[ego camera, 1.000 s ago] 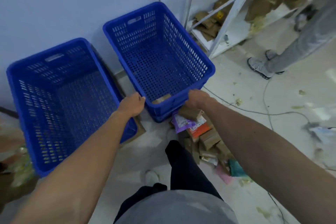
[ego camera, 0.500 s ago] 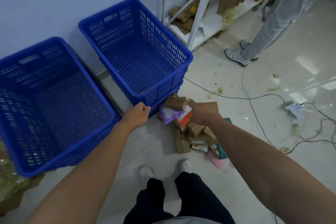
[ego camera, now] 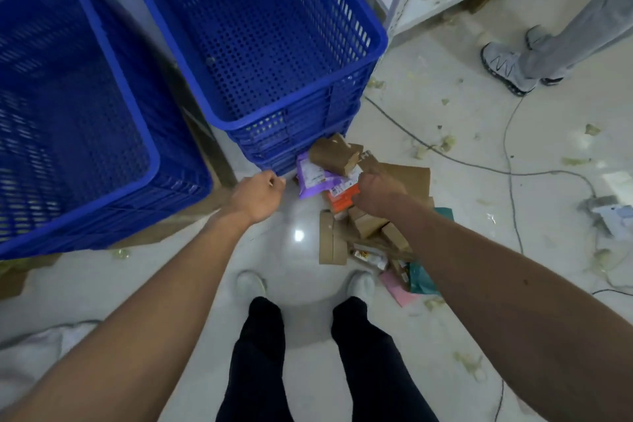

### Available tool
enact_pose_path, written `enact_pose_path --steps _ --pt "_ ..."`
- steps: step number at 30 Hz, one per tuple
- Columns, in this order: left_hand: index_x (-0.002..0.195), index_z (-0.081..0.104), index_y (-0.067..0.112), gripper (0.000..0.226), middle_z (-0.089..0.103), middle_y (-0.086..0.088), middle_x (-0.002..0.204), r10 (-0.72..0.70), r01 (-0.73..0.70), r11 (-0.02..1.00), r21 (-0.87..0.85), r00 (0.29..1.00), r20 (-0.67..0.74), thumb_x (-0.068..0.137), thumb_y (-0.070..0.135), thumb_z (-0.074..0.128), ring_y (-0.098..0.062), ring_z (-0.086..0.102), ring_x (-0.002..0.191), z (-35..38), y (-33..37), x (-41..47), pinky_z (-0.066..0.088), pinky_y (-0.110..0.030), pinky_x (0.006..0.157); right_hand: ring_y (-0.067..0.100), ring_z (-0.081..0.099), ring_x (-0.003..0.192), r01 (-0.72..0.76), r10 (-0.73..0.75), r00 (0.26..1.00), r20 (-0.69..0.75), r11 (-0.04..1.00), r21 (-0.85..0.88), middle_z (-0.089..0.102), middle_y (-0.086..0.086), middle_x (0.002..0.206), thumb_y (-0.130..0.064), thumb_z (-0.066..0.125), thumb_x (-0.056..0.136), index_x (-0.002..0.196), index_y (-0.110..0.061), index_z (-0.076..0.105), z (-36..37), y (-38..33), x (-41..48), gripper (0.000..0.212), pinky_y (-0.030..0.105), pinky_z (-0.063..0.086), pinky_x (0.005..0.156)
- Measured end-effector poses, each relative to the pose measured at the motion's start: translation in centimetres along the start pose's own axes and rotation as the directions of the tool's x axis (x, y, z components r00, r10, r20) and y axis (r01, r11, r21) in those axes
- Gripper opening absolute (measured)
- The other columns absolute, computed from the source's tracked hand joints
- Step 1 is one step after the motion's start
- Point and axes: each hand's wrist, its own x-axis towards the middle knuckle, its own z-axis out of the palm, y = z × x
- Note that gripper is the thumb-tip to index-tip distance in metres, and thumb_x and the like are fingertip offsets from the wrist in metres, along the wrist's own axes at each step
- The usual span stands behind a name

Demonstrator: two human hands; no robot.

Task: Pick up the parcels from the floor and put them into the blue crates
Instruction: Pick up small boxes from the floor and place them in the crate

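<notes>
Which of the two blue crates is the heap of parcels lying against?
The right-hand crate, nearer the white shelf: the parcels lie at its front corner. The left-hand crate stands apart from them.

Dim, even indoor light; one small glare spot on the glossy pale floor (ego camera: 301, 260); the edges bend, and the left blue plastic crate (ego camera: 178, 161) is blurred.

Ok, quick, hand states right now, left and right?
Left hand: closed, fingers curled, holding nothing.
Right hand: curled over the parcels; grip cannot be told.
</notes>
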Motion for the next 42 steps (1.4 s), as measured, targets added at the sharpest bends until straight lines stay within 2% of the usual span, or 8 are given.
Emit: enact_pose_path --steps 7,9,14,20,27,33,37,42 --pt "0.114 0.06 0.012 0.033 0.068 -0.013 0.117 0.0 0.0 1.0 -0.027 1.0 0.007 0.104 0.036 0.038 -0.031 0.058 0.108 9.7 -2.9 10.7 0.043 -0.037 0.091 0.031 0.035 0.138 0.04 -0.041 0.998 -0.044 0.998 -0.041 0.035 0.015 0.15 -0.037 0.054 0.093 0.146 -0.008 0.034 6.3 2.2 13.3 0.063 0.043 0.037 0.11" --pt "0.112 0.06 0.014 0.031 0.068 -0.008 0.113 0.007 -0.007 1.0 -0.026 1.0 -0.002 0.104 0.035 0.039 -0.026 0.058 0.099 12.0 -4.1 13.8 0.043 -0.034 0.086 0.033 0.031 0.139 0.083 -0.095 0.987 -0.129 0.992 -0.098 0.031 0.017 0.152 -0.042 0.054 0.093 0.147 -0.008 0.032 8.1 2.3 17.2 0.068 0.045 0.033 0.113" --pt "0.111 0.061 0.021 0.023 0.063 0.002 0.104 0.023 -0.025 0.997 -0.074 0.999 -0.027 0.104 0.032 0.042 -0.02 0.056 0.094 16.1 -7.2 20.4 0.043 -0.031 0.085 0.033 0.048 0.124 0.147 -0.203 0.904 -0.376 0.974 -0.172 0.046 0.011 0.136 -0.066 0.055 0.082 0.144 -0.015 0.033 10.7 1.3 27.1 0.083 0.048 0.04 0.101" --pt "0.113 0.061 0.021 0.021 0.069 0.0 0.111 0.03 -0.031 0.999 -0.044 0.999 -0.03 0.102 0.027 0.044 -0.025 0.061 0.105 17.9 -10.1 22.8 0.046 -0.031 0.089 0.034 0.044 0.123 0.096 -0.171 0.927 -0.333 0.969 -0.228 0.041 0.016 0.138 -0.073 0.053 0.081 0.149 -0.011 0.025 11.8 1.4 32.0 0.096 0.047 0.037 0.102" --pt "0.115 0.059 0.025 0.021 0.068 0.0 0.118 -0.011 0.012 1.0 -0.024 1.0 0.021 0.101 0.026 0.043 -0.027 0.061 0.109 13.9 -8.9 17.2 0.045 -0.032 0.089 0.034 0.047 0.111 0.135 -0.215 0.886 -0.411 0.967 -0.216 0.044 0.014 0.123 -0.067 0.059 0.08 0.143 -0.017 0.033 8.2 1.7 23.2 0.085 0.047 0.042 0.091" --pt "0.115 0.06 0.023 0.025 0.066 -0.006 0.111 -0.098 0.098 0.994 -0.057 0.995 0.006 0.102 0.033 0.042 -0.032 0.06 0.106 5.5 -4.1 7.0 0.046 -0.034 0.089 0.037 0.051 0.112 0.205 -0.268 0.876 -0.401 0.959 -0.194 0.046 0.016 0.127 -0.069 0.058 0.078 0.142 -0.017 0.032 1.5 0.0 10.5 0.087 0.051 0.044 0.093" --pt "0.11 0.059 0.022 0.027 0.066 -0.001 0.103 -0.127 0.126 0.982 -0.139 0.992 0.002 0.102 0.04 0.041 -0.028 0.063 0.1 1.3 -1.4 0.2 0.046 -0.034 0.085 0.038 0.044 0.123 0.254 -0.311 0.889 -0.337 0.946 -0.202 0.038 0.018 0.138 -0.07 0.057 0.077 0.141 -0.019 0.028 -2.2 -0.7 2.8 0.087 0.053 0.042 0.099" --pt "0.104 0.062 0.023 0.025 0.07 -0.005 0.107 -0.173 0.135 0.942 -0.306 0.98 -0.1 0.1 0.041 0.045 -0.027 0.067 0.098 -3.1 1.0 -8.9 0.052 -0.043 0.093 0.033 0.046 0.117 0.34 -0.407 0.846 -0.346 0.91 -0.237 0.043 0.012 0.128 -0.067 0.06 0.076 0.136 -0.02 0.033 -6.8 -1.5 -6.4 0.081 0.047 0.043 0.095"
